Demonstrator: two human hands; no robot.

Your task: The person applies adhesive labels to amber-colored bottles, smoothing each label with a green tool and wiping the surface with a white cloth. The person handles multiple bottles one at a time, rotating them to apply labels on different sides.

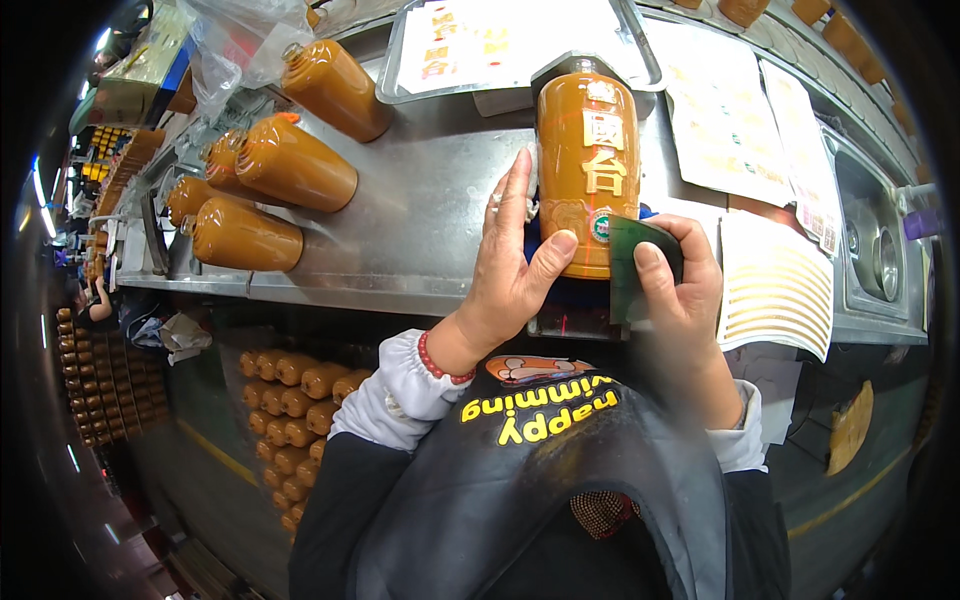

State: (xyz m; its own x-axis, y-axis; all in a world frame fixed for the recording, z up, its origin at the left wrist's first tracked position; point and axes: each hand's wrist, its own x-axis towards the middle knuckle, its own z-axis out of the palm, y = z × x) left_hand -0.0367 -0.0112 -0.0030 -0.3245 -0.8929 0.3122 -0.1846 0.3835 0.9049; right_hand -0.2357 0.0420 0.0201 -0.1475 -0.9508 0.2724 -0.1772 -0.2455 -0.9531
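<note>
A glossy amber-brown bottle [555,165] with raised gold and white characters and a small round green label lies on a dark holder [564,324] before me. My left hand [517,262] rests along its left side, thumb against the lower part and fingers extended. My right hand [682,277] grips a dark green, flat scraper [626,274] between thumb and fingers. The scraper's straight edge is at the bottle's lower right side, beside the round label. Thin red light lines cross the bottle. Beneath the bottle, some blue material shows at both sides.
Several similar bottles [296,163] stand at the left of the steel worktop [420,202]. A metal tray [390,75] with transfer sheets lies beyond the bottle. More printed sheets [776,281] are at the right, near a steel sink [862,225]. Stacked bottles [292,420] are below the worktop's left side.
</note>
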